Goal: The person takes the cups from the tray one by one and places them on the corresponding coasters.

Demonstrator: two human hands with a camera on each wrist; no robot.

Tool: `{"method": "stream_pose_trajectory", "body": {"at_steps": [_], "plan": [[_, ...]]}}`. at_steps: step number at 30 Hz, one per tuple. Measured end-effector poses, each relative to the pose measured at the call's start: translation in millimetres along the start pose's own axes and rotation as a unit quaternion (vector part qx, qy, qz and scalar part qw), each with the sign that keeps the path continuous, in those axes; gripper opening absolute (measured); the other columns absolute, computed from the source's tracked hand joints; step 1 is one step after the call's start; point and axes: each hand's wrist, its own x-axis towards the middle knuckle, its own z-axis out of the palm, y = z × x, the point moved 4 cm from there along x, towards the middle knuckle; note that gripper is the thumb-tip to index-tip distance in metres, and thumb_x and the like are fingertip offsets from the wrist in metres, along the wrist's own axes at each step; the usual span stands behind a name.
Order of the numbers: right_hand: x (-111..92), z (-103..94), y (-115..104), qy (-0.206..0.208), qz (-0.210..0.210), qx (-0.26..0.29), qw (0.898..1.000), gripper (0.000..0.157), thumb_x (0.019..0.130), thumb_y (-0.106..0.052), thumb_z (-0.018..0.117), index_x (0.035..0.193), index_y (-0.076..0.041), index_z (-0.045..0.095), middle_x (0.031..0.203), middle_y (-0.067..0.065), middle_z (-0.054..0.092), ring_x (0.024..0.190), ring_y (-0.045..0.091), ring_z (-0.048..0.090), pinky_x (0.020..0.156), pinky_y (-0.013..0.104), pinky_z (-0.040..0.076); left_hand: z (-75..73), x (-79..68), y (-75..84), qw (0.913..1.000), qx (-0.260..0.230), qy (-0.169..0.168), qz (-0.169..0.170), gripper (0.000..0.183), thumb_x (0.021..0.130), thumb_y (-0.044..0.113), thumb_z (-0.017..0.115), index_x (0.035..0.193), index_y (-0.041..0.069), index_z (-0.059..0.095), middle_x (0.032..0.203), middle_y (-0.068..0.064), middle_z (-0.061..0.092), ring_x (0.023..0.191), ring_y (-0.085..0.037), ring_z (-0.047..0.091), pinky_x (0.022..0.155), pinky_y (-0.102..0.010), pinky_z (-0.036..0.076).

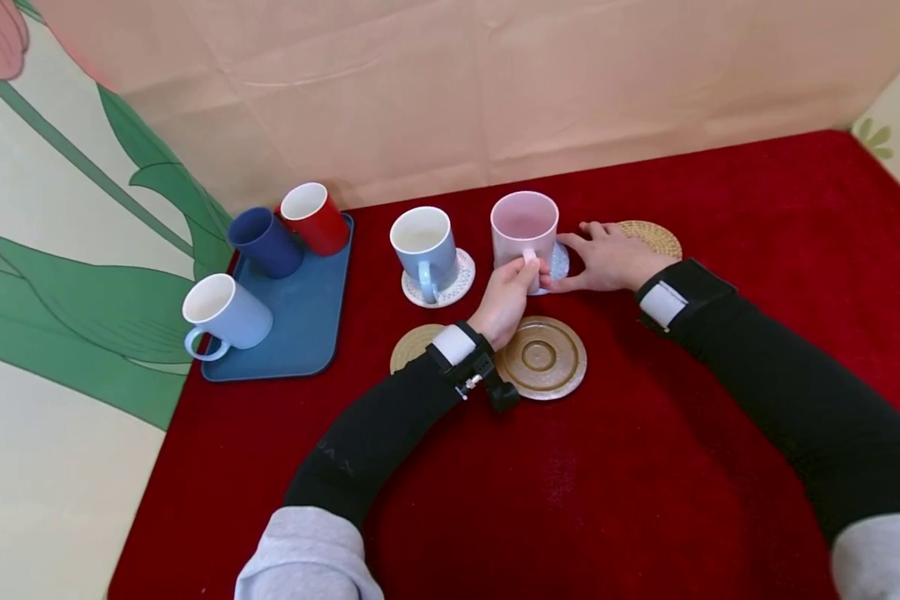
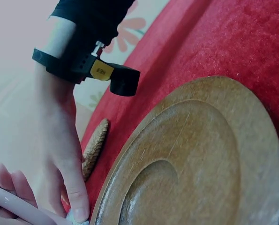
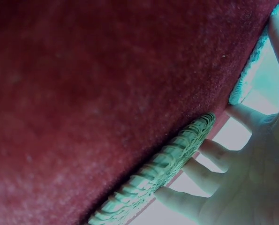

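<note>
My left hand (image 1: 504, 298) grips the handle of a pink mug (image 1: 507, 243); that pale handle (image 2: 24, 207) also shows in the left wrist view. The mug is upright over a light blue coaster (image 1: 561, 265); whether it touches the coaster I cannot tell. From the right, my right hand (image 1: 607, 257) reaches to this coaster with fingers spread. In the right wrist view its thumb and index finger touch the coaster's edge (image 3: 248, 77). Its other fingers lie by a woven straw coaster (image 3: 153, 178). A brown wooden coaster (image 1: 566, 335) lies under my left wrist.
A light blue mug (image 1: 441, 258) stands on a white patterned coaster (image 1: 462, 282). The blue tray (image 1: 300, 321) at left bears a red mug (image 1: 328, 229), a dark blue mug (image 1: 279, 254) and a pale blue mug (image 1: 246, 318). My left forearm partly covers a tan coaster (image 1: 412, 343).
</note>
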Motion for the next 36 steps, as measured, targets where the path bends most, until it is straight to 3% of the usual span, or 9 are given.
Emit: {"method": "stream_pose_trajectory", "body": {"at_steps": [5,14,21,28,36], "plan": [[0.5,0.7,-1.0,0.008,-0.004,-0.002,1.0,0.095,0.09,-0.064,0.061,0.158,-0.004,0.031,0.153,0.04,0.027,0.137,0.059,0.026,0.102,0.076,0.033,2.3,0.2,-0.5,1.0,-0.007,0.0,0.005,0.029,0.108,0.005,0.042,0.111,-0.02,0.056,0.085,-0.005,0.057,0.082,-0.011,0.055,0.083,-0.017,0.042],[1.8,-0.2,-0.9,0.012,-0.005,-0.003,1.0,0.094,0.09,-0.064,0.062,0.158,-0.006,0.031,0.153,0.039,0.028,0.137,0.059,0.027,0.102,0.076,0.034,4.8,0.7,-0.5,0.9999,-0.003,-0.003,0.009,0.025,0.109,0.005,0.042,0.102,-0.014,0.058,0.08,-0.002,0.056,0.08,-0.011,0.054,0.082,-0.017,0.041],[0.5,-1.2,-0.5,0.012,-0.005,0.001,1.0,0.095,0.09,-0.064,0.063,0.157,-0.005,0.032,0.153,0.039,0.028,0.138,0.058,0.026,0.102,0.076,0.034,6.8,1.0,-0.5,0.9999,0.002,-0.003,0.011,0.029,0.108,0.005,0.042,0.109,-0.022,0.054,0.079,-0.001,0.056,0.079,-0.01,0.054,0.082,-0.017,0.041],[1.4,-0.5,0.8,0.008,-0.001,-0.002,1.0,0.094,0.091,-0.063,0.063,0.157,-0.003,0.032,0.154,0.04,0.027,0.139,0.059,0.025,0.102,0.076,0.033,7.6,2.4,-1.1,0.9999,0.008,0.0,0.013,0.025,0.108,0.005,0.044,0.099,-0.013,0.058,0.079,-0.002,0.056,0.079,-0.01,0.053,0.082,-0.017,0.041],[1.2,1.3,-1.3,0.008,0.0,-0.011,1.0,0.092,0.092,-0.06,0.063,0.156,-0.002,0.032,0.154,0.039,0.027,0.137,0.059,0.027,0.101,0.076,0.035,9.5,3.1,-2.6,0.9998,0.013,0.005,0.014,0.026,0.108,0.006,0.044,0.099,-0.014,0.058,0.079,-0.002,0.056,0.079,-0.01,0.054,0.081,-0.017,0.042]]}}
